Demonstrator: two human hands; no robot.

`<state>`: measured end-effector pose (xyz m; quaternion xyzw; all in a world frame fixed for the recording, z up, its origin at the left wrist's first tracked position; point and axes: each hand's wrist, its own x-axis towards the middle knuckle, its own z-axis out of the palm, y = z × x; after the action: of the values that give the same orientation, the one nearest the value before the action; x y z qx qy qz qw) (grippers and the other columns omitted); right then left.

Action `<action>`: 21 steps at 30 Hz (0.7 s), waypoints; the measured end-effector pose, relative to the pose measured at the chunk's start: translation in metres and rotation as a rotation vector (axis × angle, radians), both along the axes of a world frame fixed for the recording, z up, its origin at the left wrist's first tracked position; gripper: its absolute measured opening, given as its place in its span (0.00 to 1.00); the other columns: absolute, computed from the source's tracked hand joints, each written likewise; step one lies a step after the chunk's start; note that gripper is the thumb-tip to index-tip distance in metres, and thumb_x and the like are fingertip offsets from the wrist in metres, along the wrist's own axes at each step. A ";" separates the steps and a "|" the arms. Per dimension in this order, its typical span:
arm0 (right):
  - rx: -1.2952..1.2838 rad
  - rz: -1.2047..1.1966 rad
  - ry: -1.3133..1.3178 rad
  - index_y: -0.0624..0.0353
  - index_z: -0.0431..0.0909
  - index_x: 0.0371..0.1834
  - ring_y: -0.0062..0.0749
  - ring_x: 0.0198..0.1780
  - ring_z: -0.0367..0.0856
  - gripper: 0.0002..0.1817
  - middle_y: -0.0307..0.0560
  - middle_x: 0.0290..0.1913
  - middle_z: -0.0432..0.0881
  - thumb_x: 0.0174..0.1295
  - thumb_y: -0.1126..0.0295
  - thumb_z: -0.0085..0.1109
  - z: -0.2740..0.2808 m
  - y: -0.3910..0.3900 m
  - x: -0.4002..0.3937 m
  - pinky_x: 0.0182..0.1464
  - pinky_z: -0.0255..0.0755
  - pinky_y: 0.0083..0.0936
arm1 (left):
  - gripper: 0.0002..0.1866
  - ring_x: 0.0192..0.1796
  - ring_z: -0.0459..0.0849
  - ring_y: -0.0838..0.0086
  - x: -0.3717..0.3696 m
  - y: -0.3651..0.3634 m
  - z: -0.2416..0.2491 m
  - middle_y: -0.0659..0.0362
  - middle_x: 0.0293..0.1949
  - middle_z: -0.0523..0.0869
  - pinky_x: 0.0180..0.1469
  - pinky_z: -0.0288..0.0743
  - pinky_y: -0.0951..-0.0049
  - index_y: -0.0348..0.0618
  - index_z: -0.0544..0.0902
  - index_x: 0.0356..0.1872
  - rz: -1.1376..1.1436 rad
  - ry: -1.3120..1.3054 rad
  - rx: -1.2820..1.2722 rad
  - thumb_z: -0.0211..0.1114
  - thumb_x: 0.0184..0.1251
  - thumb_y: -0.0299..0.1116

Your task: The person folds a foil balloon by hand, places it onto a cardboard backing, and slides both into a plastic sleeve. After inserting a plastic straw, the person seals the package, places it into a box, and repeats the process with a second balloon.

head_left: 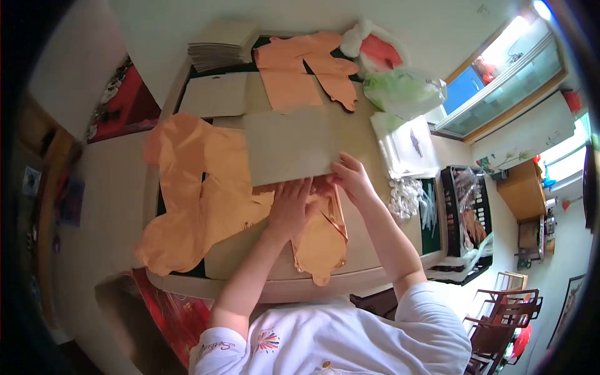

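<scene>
A grey cardboard sheet (290, 140) lies in the middle of the table, over part of a folded rose-gold foil piece (320, 247). My left hand (290, 206) rests on the foil at the sheet's near edge, fingers spread and tips close to the card. At the sheet's near right corner, my right hand (353, 178) pinches its edge between thumb and fingers. More rose-gold foil (203, 181) spreads across the left side, reaching beneath my left forearm. Another foil piece (287, 65) lies beyond the sheet.
Stacked cards (222, 47) stand at the far left, near a flat card (215, 95). To the right are a green-white plastic bag (406, 90), clear packets (409, 147), small clear pieces (405, 199) and thin tubes (429, 206). A black crate (447, 215) stands beyond the right edge.
</scene>
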<state>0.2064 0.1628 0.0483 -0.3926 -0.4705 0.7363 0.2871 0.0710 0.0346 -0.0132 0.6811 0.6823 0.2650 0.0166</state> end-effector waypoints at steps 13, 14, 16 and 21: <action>0.312 -0.006 -0.515 0.58 0.67 0.63 0.33 0.42 0.83 0.24 0.47 0.47 0.80 0.64 0.71 0.59 -0.024 -0.097 0.103 0.40 0.79 0.28 | 0.18 0.66 0.70 0.54 0.007 -0.075 0.019 0.48 0.60 0.75 0.67 0.61 0.49 0.42 0.76 0.57 0.012 -0.069 0.130 0.60 0.67 0.33; 0.584 -0.036 -0.746 0.57 0.67 0.64 0.37 0.46 0.82 0.26 0.49 0.50 0.79 0.63 0.71 0.60 -0.018 -0.098 0.101 0.44 0.79 0.32 | 0.23 0.70 0.65 0.55 0.007 -0.076 0.014 0.48 0.64 0.72 0.70 0.55 0.45 0.42 0.76 0.59 -0.013 -0.058 0.001 0.63 0.65 0.39; 0.985 -0.069 -0.909 0.54 0.67 0.66 0.43 0.56 0.77 0.28 0.52 0.56 0.76 0.61 0.69 0.62 -0.015 -0.090 0.091 0.53 0.74 0.40 | 0.22 0.69 0.66 0.55 0.010 -0.073 0.009 0.48 0.63 0.73 0.70 0.56 0.45 0.42 0.76 0.58 -0.001 -0.038 0.017 0.64 0.64 0.38; 1.365 0.166 -0.896 0.46 0.66 0.69 0.46 0.73 0.59 0.29 0.52 0.69 0.66 0.64 0.59 0.58 -0.047 -0.068 0.056 0.71 0.52 0.52 | 0.24 0.67 0.67 0.54 0.011 -0.064 0.006 0.48 0.62 0.73 0.69 0.57 0.48 0.44 0.75 0.60 0.015 -0.036 0.002 0.65 0.62 0.37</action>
<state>0.2627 0.0944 0.0008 -0.3522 -0.9124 0.0801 0.1924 0.0823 -0.0293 -0.0072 0.6710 0.6869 0.2781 0.0262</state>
